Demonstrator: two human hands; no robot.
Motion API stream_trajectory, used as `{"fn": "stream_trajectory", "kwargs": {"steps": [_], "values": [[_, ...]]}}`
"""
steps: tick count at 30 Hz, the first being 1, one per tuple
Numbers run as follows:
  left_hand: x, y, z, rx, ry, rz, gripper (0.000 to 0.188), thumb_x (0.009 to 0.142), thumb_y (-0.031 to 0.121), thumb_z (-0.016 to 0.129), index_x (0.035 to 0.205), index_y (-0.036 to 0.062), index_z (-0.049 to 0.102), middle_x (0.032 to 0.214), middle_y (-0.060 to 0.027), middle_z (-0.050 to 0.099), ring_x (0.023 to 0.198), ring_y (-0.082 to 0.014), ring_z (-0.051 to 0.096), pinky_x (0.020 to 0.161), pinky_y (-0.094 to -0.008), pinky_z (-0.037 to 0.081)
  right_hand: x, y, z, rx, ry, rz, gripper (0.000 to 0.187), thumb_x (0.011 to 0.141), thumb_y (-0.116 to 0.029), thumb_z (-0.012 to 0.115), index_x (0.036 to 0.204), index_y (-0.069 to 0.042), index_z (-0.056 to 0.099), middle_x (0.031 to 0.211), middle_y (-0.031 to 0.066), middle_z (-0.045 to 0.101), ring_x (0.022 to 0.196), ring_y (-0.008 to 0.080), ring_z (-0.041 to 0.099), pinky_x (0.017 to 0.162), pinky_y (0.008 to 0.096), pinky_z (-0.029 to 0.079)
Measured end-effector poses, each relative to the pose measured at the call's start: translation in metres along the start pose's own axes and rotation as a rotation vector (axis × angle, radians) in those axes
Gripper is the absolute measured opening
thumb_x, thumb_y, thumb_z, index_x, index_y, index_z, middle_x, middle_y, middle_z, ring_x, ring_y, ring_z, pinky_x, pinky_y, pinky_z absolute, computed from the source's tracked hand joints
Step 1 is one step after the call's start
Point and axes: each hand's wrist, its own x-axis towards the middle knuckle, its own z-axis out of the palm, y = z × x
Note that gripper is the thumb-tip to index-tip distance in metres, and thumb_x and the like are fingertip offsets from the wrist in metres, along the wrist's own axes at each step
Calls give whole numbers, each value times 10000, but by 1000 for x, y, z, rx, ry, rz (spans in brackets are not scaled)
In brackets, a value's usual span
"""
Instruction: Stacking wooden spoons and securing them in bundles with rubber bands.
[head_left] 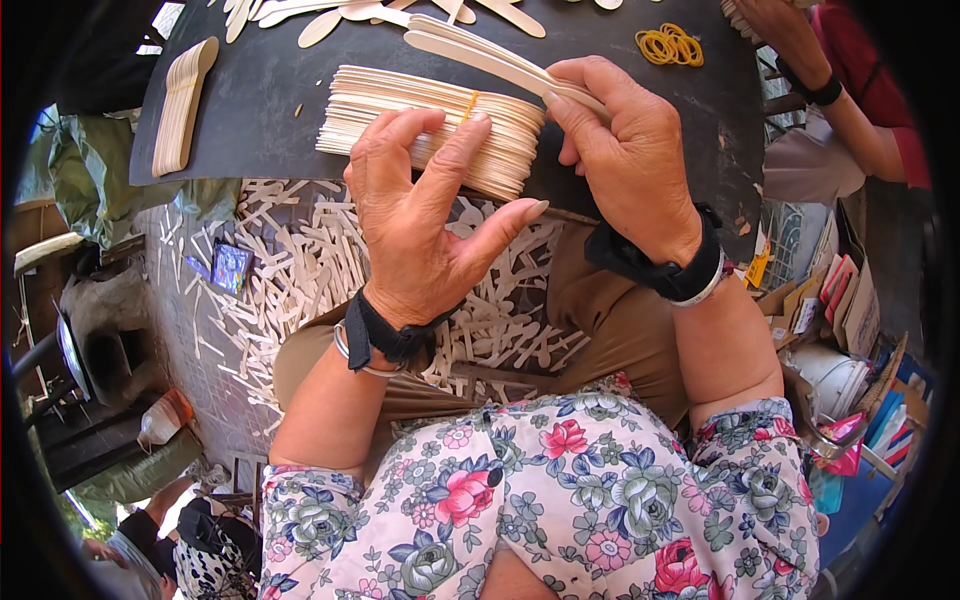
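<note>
A thick stack of wooden cutlery [400, 105], seen edge-on, lies on the dark tabletop with a yellow rubber band around it. Across its near side rest the fingertips of my left hand [425, 200], fingers spread and thumb stretched out to the right, not gripping it. My right hand [625, 135] is closed, pinching a few slim pieces of wooden cutlery [480, 55] between thumb and fingers just above the stack's right end. Their far ends point up and left; their exact shape cannot be told at this angle.
Loose wooden spoons [320, 28] lie along the far edge. At left is a banded spoon bundle [185, 105]; yellow rubber bands [670, 45] sit at far right. Many wooden pieces [300, 260] litter the floor. A co-worker's arm [840, 110] reaches in at right, near cardboard boxes [855, 310].
</note>
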Motion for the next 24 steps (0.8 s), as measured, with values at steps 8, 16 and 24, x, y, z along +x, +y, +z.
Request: {"fn": "stream_trajectory", "kwargs": {"steps": [8,16,24], "values": [[3,4,-2,85,-24,18,635,715,387,806,1249,97,622,1235,-129,502,1177,-290,435,996,-409,341,-1,0,-3,-55,-112,-137,125,857,-84,617,951,-4,597,822,188,632,765,372,622,657,406,490],[3,8,-4,160,-43,31,566,773,372,739,1238,74,615,1223,-111,538,1152,-295,450,999,-411,314,-1,-4,-5,-81,-132,-190,134,847,-71,616,957,-2,582,816,200,626,770,398,614,651,431,491],[6,9,-4,128,-25,24,536,727,278,758,1213,93,630,1193,-107,551,1129,-286,463,989,-398,320,-1,-6,-4,-165,-137,-303,133,829,-19,597,950,-3,543,828,199,617,796,398,607,659,439,490]]}}
